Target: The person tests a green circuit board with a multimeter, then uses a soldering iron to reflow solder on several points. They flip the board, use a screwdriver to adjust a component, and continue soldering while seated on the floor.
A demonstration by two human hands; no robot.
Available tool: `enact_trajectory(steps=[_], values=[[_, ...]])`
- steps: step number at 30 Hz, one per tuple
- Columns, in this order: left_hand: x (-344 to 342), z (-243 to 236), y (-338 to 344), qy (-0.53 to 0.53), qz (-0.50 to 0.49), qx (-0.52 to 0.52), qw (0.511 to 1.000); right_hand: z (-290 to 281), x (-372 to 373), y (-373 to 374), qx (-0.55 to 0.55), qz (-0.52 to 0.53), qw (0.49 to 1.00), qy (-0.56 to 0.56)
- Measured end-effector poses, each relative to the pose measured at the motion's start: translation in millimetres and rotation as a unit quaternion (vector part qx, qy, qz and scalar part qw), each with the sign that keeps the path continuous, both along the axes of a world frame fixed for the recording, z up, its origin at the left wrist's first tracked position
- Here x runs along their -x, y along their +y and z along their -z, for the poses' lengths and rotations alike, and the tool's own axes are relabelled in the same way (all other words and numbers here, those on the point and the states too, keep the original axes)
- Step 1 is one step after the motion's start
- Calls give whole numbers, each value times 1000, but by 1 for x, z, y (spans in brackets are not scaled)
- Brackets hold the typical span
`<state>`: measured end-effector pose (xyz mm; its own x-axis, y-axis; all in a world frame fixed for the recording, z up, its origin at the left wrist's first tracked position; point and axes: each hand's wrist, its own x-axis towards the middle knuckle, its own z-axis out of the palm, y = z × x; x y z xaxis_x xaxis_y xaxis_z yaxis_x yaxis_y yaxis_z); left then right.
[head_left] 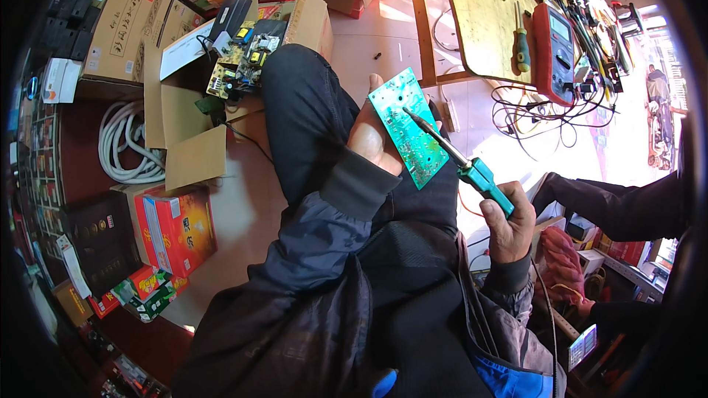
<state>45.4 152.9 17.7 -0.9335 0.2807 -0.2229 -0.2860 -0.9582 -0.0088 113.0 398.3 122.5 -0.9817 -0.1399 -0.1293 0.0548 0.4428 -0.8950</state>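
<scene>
Over my lap, my left hand (371, 136) grips a green circuit board (410, 133) from beneath and along its left edge, with the thumb near the upper left corner. The board's solder side faces up, tilted. A soldering iron (479, 178) with a green handle is in my right hand (509, 225), fingers wrapped round the handle's rear. Its dark tip points up and left and lies over the upper middle of the board; whether it touches the surface I cannot tell. A cord (549, 302) hangs down below my right hand.
A wooden table (479, 29) at the upper right bears a screwdriver (521, 48), a red multimeter (553, 55) and tangled black leads. At the left, an open carton (195, 155) stands near circuit boards (247, 59), a coiled white hose (125, 144) and red boxes (181, 228). Another person's leg (605, 206) reaches in at right.
</scene>
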Motion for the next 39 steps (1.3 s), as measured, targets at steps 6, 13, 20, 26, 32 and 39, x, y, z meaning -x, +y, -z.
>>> enact_trajectory(steps=[6,13,20,26,32,39], values=[[0,-5,0,8,7,-2,1000,-2,0,4,-27,9,1000,-5],[-1,-10,1,-5,-1,6,1000,-3,1,3,-49,-3,999,14],[-1,-14,3,-8,-1,12,1000,-5,1,1,-64,-3,998,17],[-1,-14,3,-12,-1,2,1000,-7,1,-1,-65,-4,998,25],[-2,-14,4,-1,-1,7,1000,-5,2,-2,-61,-7,998,32],[-3,-15,4,8,-1,9,1000,-6,2,-1,-50,-12,998,30]])
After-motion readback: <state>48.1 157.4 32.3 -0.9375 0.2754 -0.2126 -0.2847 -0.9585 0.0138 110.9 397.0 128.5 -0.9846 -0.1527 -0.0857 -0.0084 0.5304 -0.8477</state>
